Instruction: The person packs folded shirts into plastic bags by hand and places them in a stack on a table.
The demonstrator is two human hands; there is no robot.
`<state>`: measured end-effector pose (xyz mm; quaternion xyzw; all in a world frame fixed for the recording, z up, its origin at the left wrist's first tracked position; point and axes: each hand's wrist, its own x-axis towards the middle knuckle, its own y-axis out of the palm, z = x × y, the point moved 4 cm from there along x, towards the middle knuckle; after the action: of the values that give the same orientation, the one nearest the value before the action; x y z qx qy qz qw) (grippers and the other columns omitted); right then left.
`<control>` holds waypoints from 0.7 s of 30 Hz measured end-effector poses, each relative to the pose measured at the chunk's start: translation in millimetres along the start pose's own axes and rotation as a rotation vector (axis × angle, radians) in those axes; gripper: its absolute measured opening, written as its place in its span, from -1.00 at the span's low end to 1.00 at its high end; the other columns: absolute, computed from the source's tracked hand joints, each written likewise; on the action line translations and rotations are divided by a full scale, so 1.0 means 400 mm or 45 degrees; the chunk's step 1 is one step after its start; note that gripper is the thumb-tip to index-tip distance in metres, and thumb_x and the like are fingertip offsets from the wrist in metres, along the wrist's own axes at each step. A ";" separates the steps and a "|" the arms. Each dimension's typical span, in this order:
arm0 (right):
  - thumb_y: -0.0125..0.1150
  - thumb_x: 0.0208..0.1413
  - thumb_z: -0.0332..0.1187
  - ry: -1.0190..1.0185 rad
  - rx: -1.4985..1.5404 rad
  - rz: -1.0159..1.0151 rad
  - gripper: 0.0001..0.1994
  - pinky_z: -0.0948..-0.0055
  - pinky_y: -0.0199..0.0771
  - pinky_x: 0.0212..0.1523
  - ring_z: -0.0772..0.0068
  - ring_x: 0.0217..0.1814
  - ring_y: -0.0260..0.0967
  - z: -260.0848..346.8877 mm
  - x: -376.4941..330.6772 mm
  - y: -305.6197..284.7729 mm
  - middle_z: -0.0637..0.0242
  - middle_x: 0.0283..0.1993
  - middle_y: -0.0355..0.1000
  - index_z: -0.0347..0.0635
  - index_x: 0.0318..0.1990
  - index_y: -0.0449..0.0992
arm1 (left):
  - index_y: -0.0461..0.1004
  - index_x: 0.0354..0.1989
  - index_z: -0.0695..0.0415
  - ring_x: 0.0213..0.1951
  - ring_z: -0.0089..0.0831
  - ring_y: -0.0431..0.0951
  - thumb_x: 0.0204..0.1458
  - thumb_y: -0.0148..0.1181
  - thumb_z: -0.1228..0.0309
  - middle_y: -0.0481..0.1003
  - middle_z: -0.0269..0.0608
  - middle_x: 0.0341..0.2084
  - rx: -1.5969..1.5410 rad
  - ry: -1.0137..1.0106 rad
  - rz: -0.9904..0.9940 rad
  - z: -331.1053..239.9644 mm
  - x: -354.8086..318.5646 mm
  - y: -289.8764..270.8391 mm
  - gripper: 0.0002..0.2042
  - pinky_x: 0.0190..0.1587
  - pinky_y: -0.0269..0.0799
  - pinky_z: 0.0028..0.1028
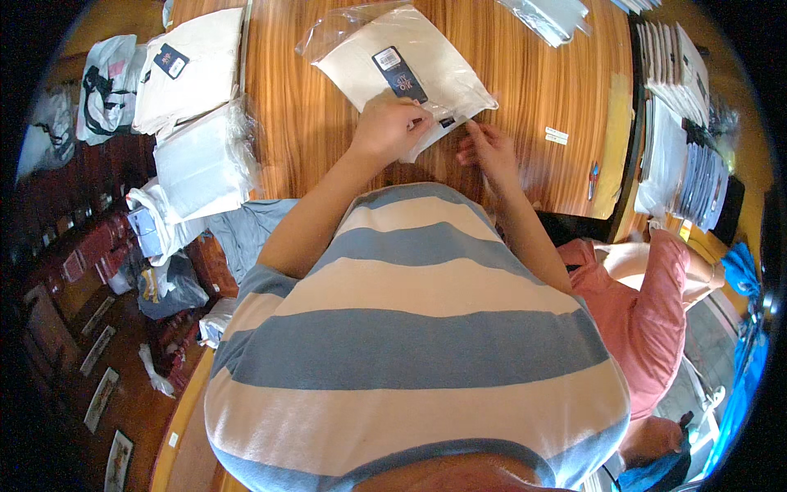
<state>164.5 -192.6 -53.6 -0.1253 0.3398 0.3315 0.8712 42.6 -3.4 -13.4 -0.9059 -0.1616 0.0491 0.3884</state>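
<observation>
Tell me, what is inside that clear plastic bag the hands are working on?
Inside the clear plastic bag lies a folded cream cloth item with a dark tag. The left hand covers its near edge; anything beneath stays hidden.

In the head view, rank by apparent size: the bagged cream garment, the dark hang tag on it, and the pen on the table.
1. bagged cream garment
2. dark hang tag
3. pen, smallest, though fisheye distortion near the rim makes it unsure.

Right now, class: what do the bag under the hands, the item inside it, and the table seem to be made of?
Bag: thin clear plastic film, glossy; it glints and crinkles.
Folded item inside: apparently cream woven cloth, matte, soft folds; weave not discernible.
Table: wood or wood-look veneer, orange-brown with streaky grain, slightly shiny.
</observation>
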 end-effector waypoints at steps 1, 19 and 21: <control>0.22 0.40 -0.22 -0.042 0.031 0.018 -0.70 0.41 0.62 -0.38 0.35 -0.40 0.60 -0.004 0.020 0.024 0.19 -0.37 0.57 -0.37 -0.13 0.51 | 0.68 -0.29 0.04 -0.27 -0.08 0.65 0.17 0.24 0.28 0.61 -0.16 -0.30 -0.064 -0.009 -0.087 -0.008 0.000 -0.013 -0.84 -0.14 0.56 -0.14; 0.28 0.34 -0.15 -0.540 -0.493 -0.075 -0.67 0.21 0.60 -0.33 0.16 -0.38 0.62 -0.080 0.065 0.140 0.05 -0.32 0.61 -0.33 -0.16 0.61 | 0.26 0.47 0.02 0.47 0.11 0.14 -0.32 0.57 -0.15 0.18 0.01 0.45 0.291 0.345 0.112 0.012 -0.197 -0.086 0.09 0.48 0.00 0.13; 0.27 0.36 -0.23 -0.817 -0.561 -0.126 -0.71 0.27 0.64 -0.35 0.14 -0.35 0.67 -0.037 0.034 0.163 0.06 -0.29 0.62 -0.36 -0.11 0.53 | 0.18 0.51 0.04 0.53 0.13 0.00 -0.40 0.59 -0.19 0.02 0.05 0.54 0.316 0.243 0.172 0.072 -0.229 -0.059 0.20 0.53 -0.21 0.18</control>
<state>121.4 -143.5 -73.2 -0.2155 -0.0356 0.3763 0.9004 -56.1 1.4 -20.0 -0.8603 -0.0553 0.0084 0.5067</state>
